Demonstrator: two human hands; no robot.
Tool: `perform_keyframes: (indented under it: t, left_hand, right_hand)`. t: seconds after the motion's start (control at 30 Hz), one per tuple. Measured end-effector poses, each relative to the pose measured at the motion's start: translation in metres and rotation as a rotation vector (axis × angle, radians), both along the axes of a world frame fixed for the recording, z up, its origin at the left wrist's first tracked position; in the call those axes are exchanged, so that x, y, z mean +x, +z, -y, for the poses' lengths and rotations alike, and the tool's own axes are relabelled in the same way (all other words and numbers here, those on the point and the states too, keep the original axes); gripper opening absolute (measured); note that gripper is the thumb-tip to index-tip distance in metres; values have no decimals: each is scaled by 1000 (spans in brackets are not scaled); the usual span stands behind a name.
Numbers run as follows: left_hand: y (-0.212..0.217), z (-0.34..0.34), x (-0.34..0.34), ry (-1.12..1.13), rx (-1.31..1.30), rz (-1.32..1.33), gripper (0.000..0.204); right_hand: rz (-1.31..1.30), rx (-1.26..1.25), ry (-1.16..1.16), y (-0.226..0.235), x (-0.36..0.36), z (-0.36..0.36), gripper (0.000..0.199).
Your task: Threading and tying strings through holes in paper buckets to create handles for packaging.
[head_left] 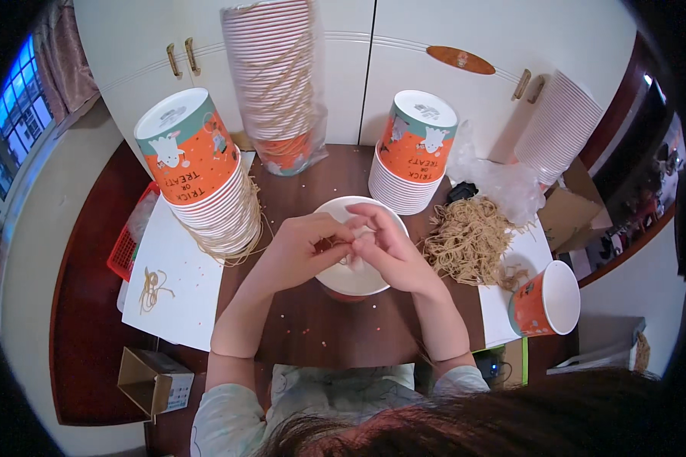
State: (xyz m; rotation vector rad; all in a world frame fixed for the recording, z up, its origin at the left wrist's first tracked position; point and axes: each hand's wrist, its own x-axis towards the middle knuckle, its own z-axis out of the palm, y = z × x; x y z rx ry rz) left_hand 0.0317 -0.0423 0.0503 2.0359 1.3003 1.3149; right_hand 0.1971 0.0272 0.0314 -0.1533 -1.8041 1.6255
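Observation:
A white-lined paper bucket [331,278] stands upright on the brown table before me, its mouth facing up. Over that mouth my left hand [306,242] and my right hand [392,247] meet, thumbs and fingertips pinched together. Whatever sits between the fingertips is too small and hidden to name. To the left, an upside-down stack of orange and green paper buckets [194,164] has tan strings draped down its side. Another inverted stack [415,148] stands behind my right hand. Beside it lies a tangled heap of tan cord [469,240].
A tall bagged stack of buckets [270,72] rises at the back; a white stack [560,122] leans at the far right. One bucket [545,301] lies tipped at the right edge. Loose cords [154,291] rest on white paper at left. A cardboard box [154,381] is lower left.

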Motion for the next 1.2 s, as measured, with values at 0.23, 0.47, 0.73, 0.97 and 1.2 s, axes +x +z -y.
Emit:
perform_keyframes:
  t: [0.23, 0.47, 0.73, 0.97, 1.2]
  left_hand:
    - [-8, -12, -19, 45, -204, 67, 10]
    - [-17, -19, -35, 39, -312, 134, 12]
    - [-16, -24, -37, 45, -384, 453, 11]
    - [-22, -28, -35, 92, -238, 438, 17]
    - [-16, -24, -8, 75, -53, -60, 22]
  right_hand:
    - [360, 226, -227, -4, 7, -11, 13]
    - [314, 244, -410, -5, 18, -27, 8]
    - [400, 320, -503, -4, 33, -36, 5]
    - [580, 621, -393, 0, 31, -33, 12]
    - [213, 372, -275, -18, -6, -18, 34]
